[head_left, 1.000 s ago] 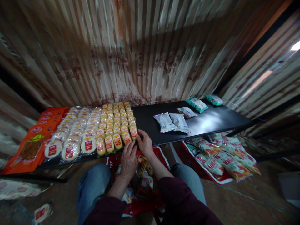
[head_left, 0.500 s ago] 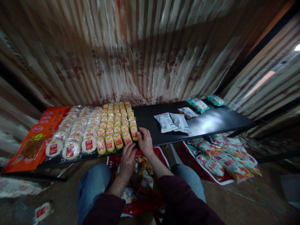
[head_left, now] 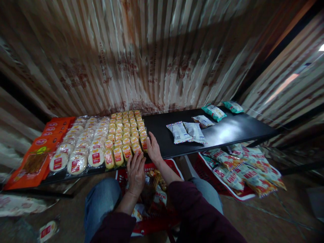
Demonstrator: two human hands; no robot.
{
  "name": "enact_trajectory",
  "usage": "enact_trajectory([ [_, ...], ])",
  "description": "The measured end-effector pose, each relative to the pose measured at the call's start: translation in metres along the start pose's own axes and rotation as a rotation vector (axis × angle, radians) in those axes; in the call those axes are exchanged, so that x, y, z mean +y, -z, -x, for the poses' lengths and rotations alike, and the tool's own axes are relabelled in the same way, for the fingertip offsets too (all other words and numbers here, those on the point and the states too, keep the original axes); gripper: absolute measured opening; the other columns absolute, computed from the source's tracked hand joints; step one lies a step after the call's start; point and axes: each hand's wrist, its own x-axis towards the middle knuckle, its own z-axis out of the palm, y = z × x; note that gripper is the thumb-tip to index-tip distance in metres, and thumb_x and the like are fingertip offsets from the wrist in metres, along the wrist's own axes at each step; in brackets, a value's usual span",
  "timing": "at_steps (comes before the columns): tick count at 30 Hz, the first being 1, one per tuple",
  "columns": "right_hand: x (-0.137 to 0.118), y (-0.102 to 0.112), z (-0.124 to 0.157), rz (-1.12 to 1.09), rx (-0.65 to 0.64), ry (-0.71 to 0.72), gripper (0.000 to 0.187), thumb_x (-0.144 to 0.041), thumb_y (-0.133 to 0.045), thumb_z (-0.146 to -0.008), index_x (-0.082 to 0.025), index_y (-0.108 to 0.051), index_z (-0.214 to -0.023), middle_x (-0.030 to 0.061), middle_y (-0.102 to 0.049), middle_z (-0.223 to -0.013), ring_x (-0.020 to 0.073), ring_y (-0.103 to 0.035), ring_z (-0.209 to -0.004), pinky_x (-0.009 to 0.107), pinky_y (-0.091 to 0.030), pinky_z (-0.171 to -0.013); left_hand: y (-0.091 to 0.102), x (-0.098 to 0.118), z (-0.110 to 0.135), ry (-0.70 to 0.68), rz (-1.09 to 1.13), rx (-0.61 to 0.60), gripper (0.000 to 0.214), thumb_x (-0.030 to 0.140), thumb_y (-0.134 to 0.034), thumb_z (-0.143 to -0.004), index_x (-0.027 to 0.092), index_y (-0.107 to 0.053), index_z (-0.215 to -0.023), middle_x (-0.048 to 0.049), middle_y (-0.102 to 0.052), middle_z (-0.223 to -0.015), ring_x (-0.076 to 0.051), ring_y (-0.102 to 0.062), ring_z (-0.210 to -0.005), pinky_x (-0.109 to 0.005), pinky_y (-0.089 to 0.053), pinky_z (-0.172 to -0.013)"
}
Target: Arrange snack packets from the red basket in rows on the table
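Observation:
My left hand (head_left: 136, 172) lies open and flat against the front edge of the black table (head_left: 227, 130), its fingertips touching the front row of small yellow snack packets (head_left: 126, 133). My right hand (head_left: 153, 148) is open too, fingers stretched along the right side of those yellow rows. Neither hand holds anything. Left of the yellow packets lie rows of round white cakes (head_left: 81, 145) in clear wrap, then orange packets (head_left: 37, 155) at the far left.
White-and-blue packets (head_left: 186, 131) and green packets (head_left: 214, 112) lie on the right half of the table. A red basket (head_left: 154, 199) of snacks sits between my knees. A pile of red-and-yellow bags (head_left: 243, 168) lies on the floor at right. A striped curtain hangs behind.
My right hand has moved forward along the right side of the yellow rows and flattened. My left hand has opened and pressed against the front row.

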Motion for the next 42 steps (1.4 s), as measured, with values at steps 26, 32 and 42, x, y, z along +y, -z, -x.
enact_trajectory([
  [26,-0.010,-0.016,0.006,0.145,-0.007,0.072,0.053,-0.041,-0.025,-0.095,-0.012,-0.046,-0.135,0.0142,-0.053,-0.136,0.0232,-0.047,-0.127,0.042,-0.036,-0.109,-0.010,-0.012,-0.001,-0.056,0.032,0.047,0.033,0.003,-0.036,-0.087,0.015,-0.064,-0.100,-0.0110,-0.067,-0.117,-0.022,-0.049,-0.127,-0.047,-0.039,-0.105],
  [32,-0.003,-0.012,0.010,0.135,0.047,0.040,0.059,-0.044,-0.025,-0.094,-0.006,-0.046,-0.133,0.0193,-0.050,-0.137,0.0254,-0.044,-0.129,0.045,-0.033,-0.110,-0.009,-0.009,0.003,-0.059,0.054,0.043,0.031,0.002,-0.037,-0.086,0.016,-0.063,-0.096,-0.0113,-0.064,-0.123,-0.023,-0.040,-0.135,-0.047,-0.041,-0.104],
  [42,-0.003,-0.002,0.021,0.087,0.121,0.039,0.057,-0.048,-0.024,-0.095,-0.011,-0.049,-0.130,0.0176,-0.052,-0.135,0.0244,-0.044,-0.129,0.047,-0.033,-0.110,-0.009,-0.006,0.007,-0.055,0.066,0.036,0.029,0.003,-0.038,-0.087,0.016,-0.062,-0.095,-0.0122,-0.063,-0.124,-0.022,-0.037,-0.136,-0.048,-0.041,-0.104],
])
